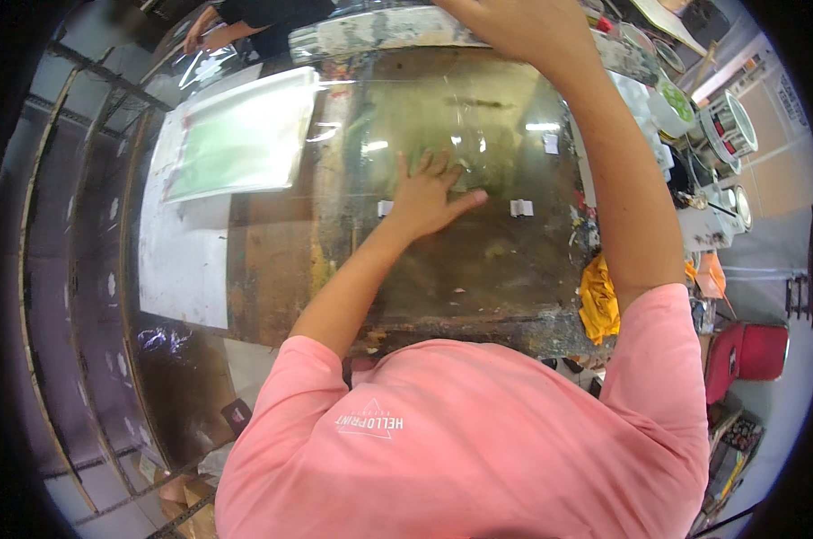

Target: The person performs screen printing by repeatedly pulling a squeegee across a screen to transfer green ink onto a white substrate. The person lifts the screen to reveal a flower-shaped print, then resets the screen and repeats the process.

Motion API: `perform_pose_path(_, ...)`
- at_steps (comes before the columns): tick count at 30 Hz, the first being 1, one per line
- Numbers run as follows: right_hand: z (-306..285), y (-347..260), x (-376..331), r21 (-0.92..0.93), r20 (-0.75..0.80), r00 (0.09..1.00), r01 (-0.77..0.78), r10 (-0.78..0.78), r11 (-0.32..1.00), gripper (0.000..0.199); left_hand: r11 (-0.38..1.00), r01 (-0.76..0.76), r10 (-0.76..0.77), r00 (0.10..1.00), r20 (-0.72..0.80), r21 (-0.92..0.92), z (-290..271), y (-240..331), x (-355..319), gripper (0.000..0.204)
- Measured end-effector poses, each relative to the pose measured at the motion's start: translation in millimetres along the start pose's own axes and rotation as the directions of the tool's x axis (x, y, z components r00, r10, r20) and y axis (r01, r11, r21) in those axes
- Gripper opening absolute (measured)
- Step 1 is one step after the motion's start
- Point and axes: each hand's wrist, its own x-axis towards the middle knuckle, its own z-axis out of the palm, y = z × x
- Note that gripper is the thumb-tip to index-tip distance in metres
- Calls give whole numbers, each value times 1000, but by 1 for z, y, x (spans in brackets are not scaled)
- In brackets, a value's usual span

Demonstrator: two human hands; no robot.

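My left hand (429,196) lies with fingers spread on a clear, glossy sheet (478,108) over a stained work table (272,269). Small white tabs sit around it: one tab (521,208) right of the thumb, another beside the wrist, a third farther right. My right hand (536,31) reaches to the far side, by a long paint-stained bar (379,34). The top edge of the view cuts off its fingers, so whether they hold anything is hidden. Left of my left hand rests a stack of clear plastic sheets (245,135), greenish, partly over a white board (186,269).
A person's hand (200,31) shows at the far left. Along the right edge are a yellow cloth (597,301), a tub with green contents (676,106) and white buckets (737,121). A red chair (761,350) stands at right, a metal rack (31,225) at left.
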Motion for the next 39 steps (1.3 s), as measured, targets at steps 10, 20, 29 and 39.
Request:
perform_pose_path(10, -2, 9, 8, 26, -5, 1000, 18, -18, 1000, 56, 985, -160, 156, 986, 55, 71, 40, 69, 16, 122)
perform_pose_path(20, -5, 8, 15, 11, 55, 998, -35, 34, 999, 59, 980, -197, 198, 978, -61, 23, 37, 68, 11, 115)
perform_pose_path(29, -6, 5, 12, 20, -31, 999, 10, -9, 1000, 54, 970, -178, 147, 971, -186, -165, 29, 60, 3, 95)
perform_pose_path(39, 11, -27, -95, -116, 106, 994, 22, -10, 993, 48, 425, 45, -484, 855, -185, -904, -162, 0, -13, 87)
